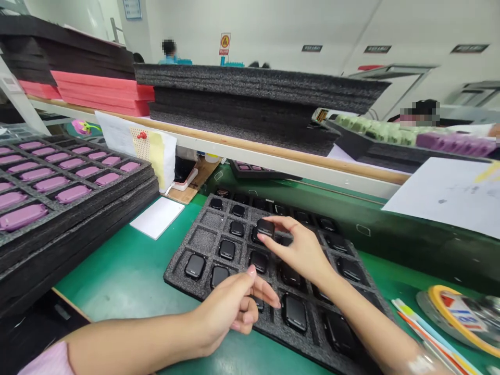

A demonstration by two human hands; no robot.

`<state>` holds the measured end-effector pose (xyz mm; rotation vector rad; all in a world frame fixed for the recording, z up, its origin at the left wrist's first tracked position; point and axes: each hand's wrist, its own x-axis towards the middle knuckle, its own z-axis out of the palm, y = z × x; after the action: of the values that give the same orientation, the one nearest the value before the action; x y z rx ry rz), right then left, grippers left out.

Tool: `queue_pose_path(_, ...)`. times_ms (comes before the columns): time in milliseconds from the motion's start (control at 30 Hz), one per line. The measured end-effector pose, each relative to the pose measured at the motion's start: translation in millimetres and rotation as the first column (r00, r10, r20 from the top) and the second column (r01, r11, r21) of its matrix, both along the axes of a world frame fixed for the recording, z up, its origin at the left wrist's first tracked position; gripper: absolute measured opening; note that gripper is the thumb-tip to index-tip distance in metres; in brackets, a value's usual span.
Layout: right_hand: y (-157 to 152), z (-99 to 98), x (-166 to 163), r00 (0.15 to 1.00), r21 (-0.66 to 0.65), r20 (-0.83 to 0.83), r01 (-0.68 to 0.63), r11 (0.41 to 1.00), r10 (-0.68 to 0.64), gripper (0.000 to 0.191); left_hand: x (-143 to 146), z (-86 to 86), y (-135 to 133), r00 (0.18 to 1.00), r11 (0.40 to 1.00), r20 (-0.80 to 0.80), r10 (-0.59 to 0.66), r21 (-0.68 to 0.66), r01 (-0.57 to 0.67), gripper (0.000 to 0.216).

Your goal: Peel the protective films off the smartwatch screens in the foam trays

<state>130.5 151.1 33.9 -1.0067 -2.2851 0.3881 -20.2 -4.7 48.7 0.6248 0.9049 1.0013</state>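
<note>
Across the green counter [113, 291], black cases [195, 266] are kept apart by a pocketed tray [202, 240]; above it, one case [266, 226] is pinched by the right hand [302, 250]; nothing is gripped by the loosely curled left hand [228, 310].

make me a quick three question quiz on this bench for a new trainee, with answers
1. Which hand pinches a black case over the middle tray: (a) left, (b) right, (c) both?
2. True or false: every pocket in that tray holds a case.
3. Fill in: the pieces on top of the tray stack at the left are coloured ____.

Key: 1. b, the right hand; 2. false; 3. purple.
</note>
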Motion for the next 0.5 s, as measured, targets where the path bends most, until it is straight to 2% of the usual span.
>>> queue_pose_path(67, 33, -11.2, -10, 0.995, 0.009, 0.065, 0.069, 0.998, -0.070, 0.040, 0, 0.3, -1, 0.999, 0.999, -0.017, -0.032, -0.013, 0.032, 0.068)
queue_pose_path(133, 58, -18.6, -19, 0.983, 0.001, 0.149, 0.104, 0.995, -0.103, 0.034, 1, 0.4, -3, 0.997, 0.998, -0.042, -0.068, -0.014, 0.068, 0.069)
queue_pose_path(233, 79, -16.9, -33, 0.964, -0.025, 0.242, 0.116, 0.993, -0.107, 0.028, 3, -0.7, -5, 0.989, 0.992, -0.072, -0.129, -0.011, 0.129, 0.068)
queue_pose_path(367, 87, 0.0, -57, 0.941, -0.068, 0.338, 0.013, 0.998, 0.011, 0.029, 5, -6.6, -5, 0.976, 0.980, -0.101, -0.194, 0.023, 0.197, 0.068)
queue_pose_path(500, 92, 10.1, -86, 0.852, -0.166, 0.498, -0.087, 0.982, 0.160, 0.027, 7, -13.0, -1, 0.961, 0.964, -0.132, -0.242, 0.077, 0.253, 0.070)
